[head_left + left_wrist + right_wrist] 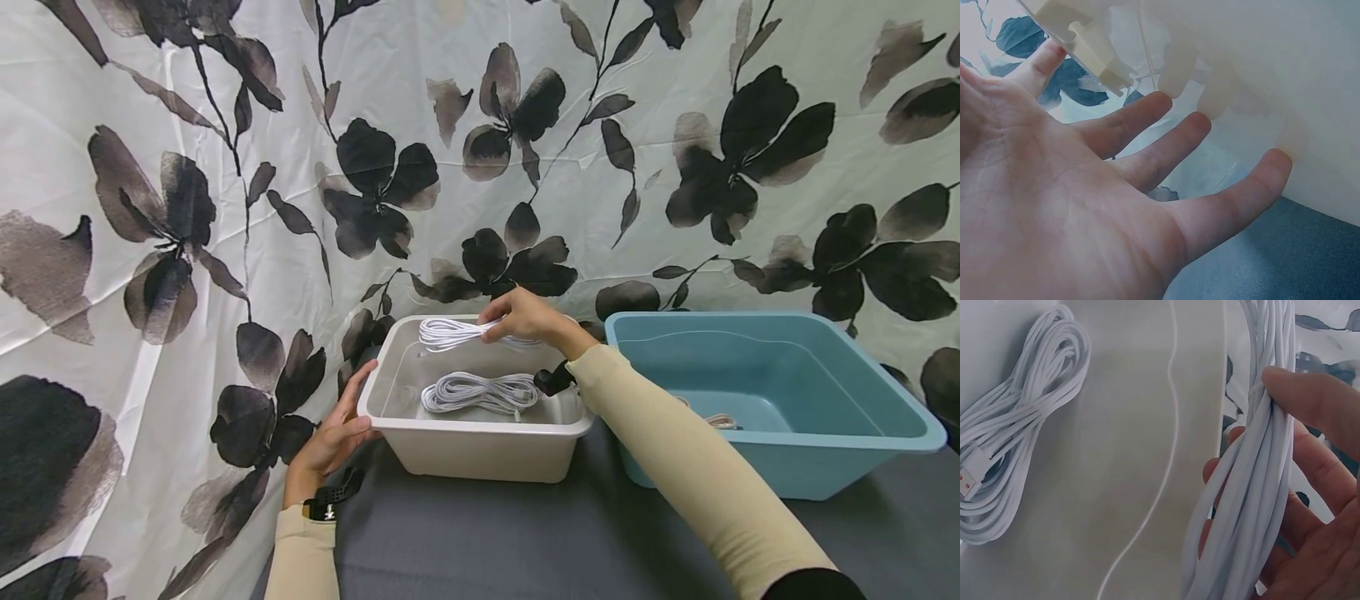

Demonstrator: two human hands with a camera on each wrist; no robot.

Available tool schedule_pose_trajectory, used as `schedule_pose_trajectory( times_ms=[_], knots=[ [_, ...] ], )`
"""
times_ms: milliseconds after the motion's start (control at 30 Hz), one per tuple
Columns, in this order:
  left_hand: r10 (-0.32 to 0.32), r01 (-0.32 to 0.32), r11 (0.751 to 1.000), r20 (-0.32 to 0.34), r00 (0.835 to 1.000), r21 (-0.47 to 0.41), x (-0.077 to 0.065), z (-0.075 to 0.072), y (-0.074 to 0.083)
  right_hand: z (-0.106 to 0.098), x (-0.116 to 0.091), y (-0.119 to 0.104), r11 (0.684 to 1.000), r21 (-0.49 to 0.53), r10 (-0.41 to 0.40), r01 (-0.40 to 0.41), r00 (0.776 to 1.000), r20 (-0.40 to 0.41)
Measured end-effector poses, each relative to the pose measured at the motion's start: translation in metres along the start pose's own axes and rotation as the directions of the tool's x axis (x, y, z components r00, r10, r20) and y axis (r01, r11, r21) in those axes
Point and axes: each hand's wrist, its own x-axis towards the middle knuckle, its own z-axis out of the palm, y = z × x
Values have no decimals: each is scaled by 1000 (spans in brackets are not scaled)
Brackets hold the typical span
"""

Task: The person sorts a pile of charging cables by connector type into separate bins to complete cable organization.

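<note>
My right hand pinches a coiled white cable over the far rim of the cream plastic bin. In the right wrist view the thumb presses the strands of that coil against the fingers. Another coiled white cable lies inside the bin, its USB plug visible in the right wrist view. My left hand is at the bin's left side, fingers spread. Up close in the left wrist view, the left hand's fingertips touch the outer wall of the bin.
A blue plastic bin stands to the right, with a coiled light cable partly hidden behind its front rim and my right sleeve. Both bins stand on a dark grey cloth surface. A floral curtain hangs behind and at the left.
</note>
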Motion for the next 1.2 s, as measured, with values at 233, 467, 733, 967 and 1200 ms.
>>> schedule_pose_trajectory(
  times_ms=[233,467,733,967,1200],
  knots=[
    [12,-12,1000,11,1000,-12,0,-1,0,7,9,8,1000,-13,-3,3,1000,-4],
    [5,-6,1000,-3,1000,-6,-1,0,0,13,11,14,1000,-4,5,-5,1000,13],
    [-10,10,1000,-12,1000,-9,-2,2,0,20,13,20,999,-41,18,-17,1000,1],
    [-7,7,1000,-15,1000,5,-2,2,0,22,12,20,996,-90,24,-25,1000,-13],
    [-6,6,1000,-16,1000,3,-2,2,-1,18,12,17,998,-63,-10,6,999,-53]
  ],
)
